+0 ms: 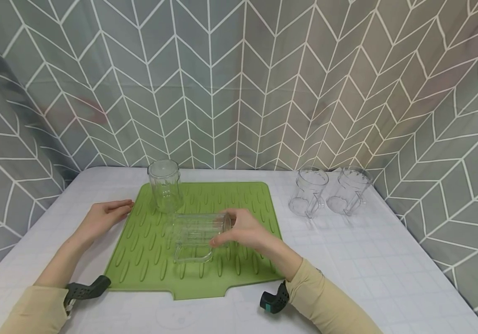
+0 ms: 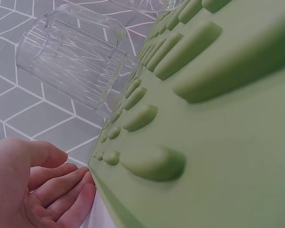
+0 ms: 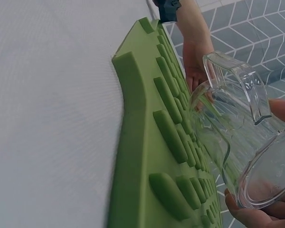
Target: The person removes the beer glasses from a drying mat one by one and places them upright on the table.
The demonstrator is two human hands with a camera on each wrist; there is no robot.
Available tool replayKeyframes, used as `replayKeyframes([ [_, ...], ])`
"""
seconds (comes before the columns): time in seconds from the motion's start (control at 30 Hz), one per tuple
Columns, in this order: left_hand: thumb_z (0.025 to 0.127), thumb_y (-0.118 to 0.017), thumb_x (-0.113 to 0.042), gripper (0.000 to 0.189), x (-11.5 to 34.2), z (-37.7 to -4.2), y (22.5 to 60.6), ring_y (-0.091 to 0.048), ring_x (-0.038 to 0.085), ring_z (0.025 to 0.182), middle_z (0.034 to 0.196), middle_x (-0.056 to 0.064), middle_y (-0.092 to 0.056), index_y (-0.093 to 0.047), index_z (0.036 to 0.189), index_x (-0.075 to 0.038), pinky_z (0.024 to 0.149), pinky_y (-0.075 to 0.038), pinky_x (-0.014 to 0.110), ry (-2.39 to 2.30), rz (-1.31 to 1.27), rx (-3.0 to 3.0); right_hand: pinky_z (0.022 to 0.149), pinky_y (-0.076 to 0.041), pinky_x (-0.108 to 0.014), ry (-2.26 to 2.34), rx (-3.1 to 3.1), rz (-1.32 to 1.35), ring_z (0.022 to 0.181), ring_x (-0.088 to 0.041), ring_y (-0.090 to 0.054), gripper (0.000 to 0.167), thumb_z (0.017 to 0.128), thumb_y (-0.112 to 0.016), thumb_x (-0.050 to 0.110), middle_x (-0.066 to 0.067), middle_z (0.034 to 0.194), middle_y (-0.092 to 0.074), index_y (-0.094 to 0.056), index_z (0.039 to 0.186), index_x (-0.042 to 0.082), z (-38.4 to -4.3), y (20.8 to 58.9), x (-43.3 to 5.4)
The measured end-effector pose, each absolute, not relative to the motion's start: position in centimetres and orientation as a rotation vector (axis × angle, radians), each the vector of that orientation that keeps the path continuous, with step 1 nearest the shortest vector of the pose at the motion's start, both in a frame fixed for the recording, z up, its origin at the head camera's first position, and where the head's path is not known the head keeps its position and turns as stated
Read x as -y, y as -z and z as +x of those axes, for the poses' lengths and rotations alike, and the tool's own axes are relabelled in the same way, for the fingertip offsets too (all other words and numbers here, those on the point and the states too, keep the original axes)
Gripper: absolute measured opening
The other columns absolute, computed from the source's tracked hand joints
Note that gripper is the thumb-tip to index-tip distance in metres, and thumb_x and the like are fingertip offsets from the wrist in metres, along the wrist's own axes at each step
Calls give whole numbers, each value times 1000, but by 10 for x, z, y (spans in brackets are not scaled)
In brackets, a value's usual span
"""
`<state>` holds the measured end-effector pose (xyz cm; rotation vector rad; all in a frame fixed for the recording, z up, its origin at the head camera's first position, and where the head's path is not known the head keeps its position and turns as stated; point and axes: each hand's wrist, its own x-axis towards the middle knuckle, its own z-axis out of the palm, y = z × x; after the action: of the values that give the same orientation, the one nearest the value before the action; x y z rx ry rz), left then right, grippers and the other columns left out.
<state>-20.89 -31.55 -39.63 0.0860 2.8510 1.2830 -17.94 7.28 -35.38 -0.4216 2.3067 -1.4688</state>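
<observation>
My right hand (image 1: 245,227) grips a clear mug (image 1: 197,232) by its base end, thumb on the near side and fingers on the far side. The mug lies sideways over the green drying mat (image 1: 205,290), mouth to the left and handle toward me. In the right wrist view, the held mug's handle (image 3: 240,78) and round base (image 3: 270,171) show clearly. My left hand (image 1: 103,218) rests by the mat's left edge, fingers relaxed and holding nothing; its fingertips (image 2: 88,178) meet that edge. Another clear mug (image 1: 165,188) stands at the mat's far left corner.
Two more clear mugs (image 1: 309,192) (image 1: 349,190) stand side by side at the back right of the white-covered table (image 1: 347,260). A grey curtain (image 1: 222,83) with white zigzag lines hangs behind and along the sides. Raised oval ribs cover the mat.
</observation>
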Motion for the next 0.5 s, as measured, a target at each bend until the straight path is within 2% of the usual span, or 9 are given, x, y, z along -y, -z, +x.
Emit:
replayKeyframes([
  [0.33,106,-49,-34,56,314,-208,395,-49,44,132,142,29,-51,-50,140,10,81,-50,2,-1290,87,-2858,101,-51,-42,1532,-2285,-401,109,-19,-59,83,66,-91,21,-11,125,-65,-55,139,3,-179,353,-73],
  [0.5,105,-50,-34,56,314,-208,395,-52,38,129,142,28,-52,-51,139,10,82,-51,4,-1294,84,-2856,94,-52,-36,1586,-2236,-420,102,-19,-62,73,67,-89,19,-12,118,-68,-60,134,7,-181,352,-75],
])
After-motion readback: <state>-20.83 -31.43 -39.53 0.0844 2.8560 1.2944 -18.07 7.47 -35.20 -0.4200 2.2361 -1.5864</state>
